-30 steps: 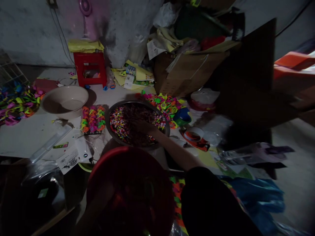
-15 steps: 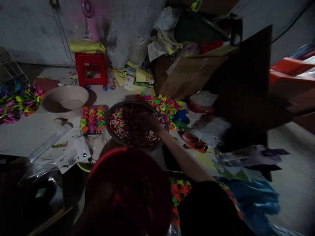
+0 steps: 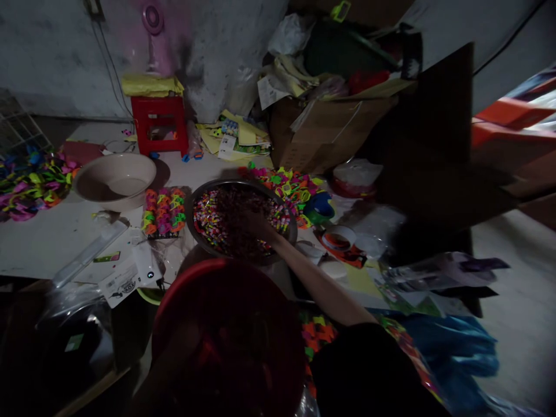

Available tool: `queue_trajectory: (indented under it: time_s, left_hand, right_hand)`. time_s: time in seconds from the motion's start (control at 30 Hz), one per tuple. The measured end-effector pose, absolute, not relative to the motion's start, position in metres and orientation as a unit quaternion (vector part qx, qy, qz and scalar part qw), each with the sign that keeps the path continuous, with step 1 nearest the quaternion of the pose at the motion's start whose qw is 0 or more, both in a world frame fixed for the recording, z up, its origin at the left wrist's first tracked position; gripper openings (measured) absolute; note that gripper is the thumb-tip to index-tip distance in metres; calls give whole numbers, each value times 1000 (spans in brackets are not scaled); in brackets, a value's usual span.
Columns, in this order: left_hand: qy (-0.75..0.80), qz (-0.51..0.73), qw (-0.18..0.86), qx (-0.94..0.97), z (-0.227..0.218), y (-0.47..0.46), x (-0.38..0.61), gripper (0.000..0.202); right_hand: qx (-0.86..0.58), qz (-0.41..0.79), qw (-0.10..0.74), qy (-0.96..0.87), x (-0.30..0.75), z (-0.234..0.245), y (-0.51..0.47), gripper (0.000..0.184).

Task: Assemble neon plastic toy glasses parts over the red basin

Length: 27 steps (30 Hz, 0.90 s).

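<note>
My right hand (image 3: 259, 224) reaches into a wide dark-rimmed bowl (image 3: 189, 217) filled with small multicoloured pieces (image 3: 207, 223), too small to name. Its fingers are lost in shadow among the pieces. Nearer to me stands a large red tub (image 3: 208, 267), its inside very dark. My left hand (image 3: 187, 336) shows only faintly inside the tub, close to some reddish things (image 3: 208, 350) that I cannot make out. Its fingers are not clear. Right behind the bowl lies a heap of bright plastic toy pieces (image 3: 291, 186).
A beige basin (image 3: 115, 200) and bundled bright toy pieces (image 3: 163, 211) stand left of the bowl. Behind are a red stool (image 3: 160, 104) and an overfilled cardboard box (image 3: 334, 136). To the right lie a tape roll (image 3: 340, 238) and a blue plastic bag (image 3: 456, 347).
My right hand has shifted slightly left and down within the bowl. The left hand stays in the red tub, and the view has tilted a little.
</note>
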<state>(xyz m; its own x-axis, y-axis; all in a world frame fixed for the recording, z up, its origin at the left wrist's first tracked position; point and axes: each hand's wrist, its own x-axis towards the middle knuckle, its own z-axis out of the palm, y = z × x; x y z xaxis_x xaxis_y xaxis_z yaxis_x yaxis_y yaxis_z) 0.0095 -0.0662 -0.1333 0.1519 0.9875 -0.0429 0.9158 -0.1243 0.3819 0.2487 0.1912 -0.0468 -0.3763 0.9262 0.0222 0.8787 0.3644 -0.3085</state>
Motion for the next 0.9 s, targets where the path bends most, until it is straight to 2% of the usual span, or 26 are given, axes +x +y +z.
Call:
queue_trajectory:
  time_s: [0.23, 0.27, 0.37, 0.47, 0.7, 0.9]
  left_hand:
    - [618, 184, 114, 756, -104, -61, 6, 41]
    - [614, 194, 108, 758, -98, -59, 7, 45]
    - [562, 254, 66, 784, -79, -50, 15, 55]
    - [470, 320, 7, 822, -65, -41, 30, 45]
    - [409, 372, 36, 833, -56, -35, 41, 37]
    - [406, 377, 43, 831, -56, -41, 40, 39]
  right_hand:
    - [-529, 271, 176, -785, 207, -35, 99, 22]
    - [-509, 319, 195, -775, 203, -36, 82, 21]
    - [-392, 610, 247, -643, 193, -45, 40, 30]
    - [-341, 750, 228, -518, 186, -61, 17, 41]
    - [-329, 783, 236, -472, 185, -82, 7, 43]
    - [-314, 781, 255, -475, 181, -81, 4, 37]
